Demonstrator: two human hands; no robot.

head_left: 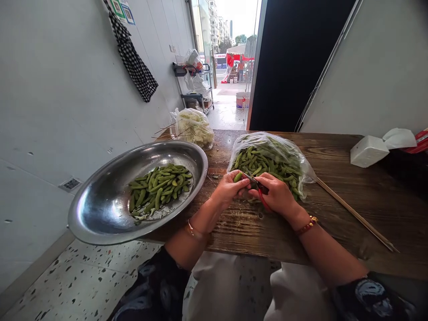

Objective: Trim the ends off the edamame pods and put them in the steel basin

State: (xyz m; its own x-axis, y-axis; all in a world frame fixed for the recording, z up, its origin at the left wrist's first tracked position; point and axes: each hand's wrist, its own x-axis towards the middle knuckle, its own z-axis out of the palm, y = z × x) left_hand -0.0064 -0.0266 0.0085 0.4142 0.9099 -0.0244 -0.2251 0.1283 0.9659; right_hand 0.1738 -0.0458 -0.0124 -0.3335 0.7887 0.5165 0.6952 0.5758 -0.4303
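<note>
Between the fingers of my left hand (229, 188) is a green edamame pod (237, 177), pinched near its end. My right hand (276, 192) is closed around red-handled scissors (264, 199), whose blades point left and meet the pod's tip. Just behind both hands lies a clear plastic bag (299, 162) full of edamame pods (274, 165). To the left, a large steel basin (100, 196) holds a heap of pods (160, 187) with a little wet debris around them.
A bag of cauliflower (194, 127) sits behind the basin on the wooden table (240, 234). Thin wooden skewers (354, 214) lie to the right, below a tissue pack (369, 150). Beyond, a shelf cart (197, 84) stands beside the open doorway.
</note>
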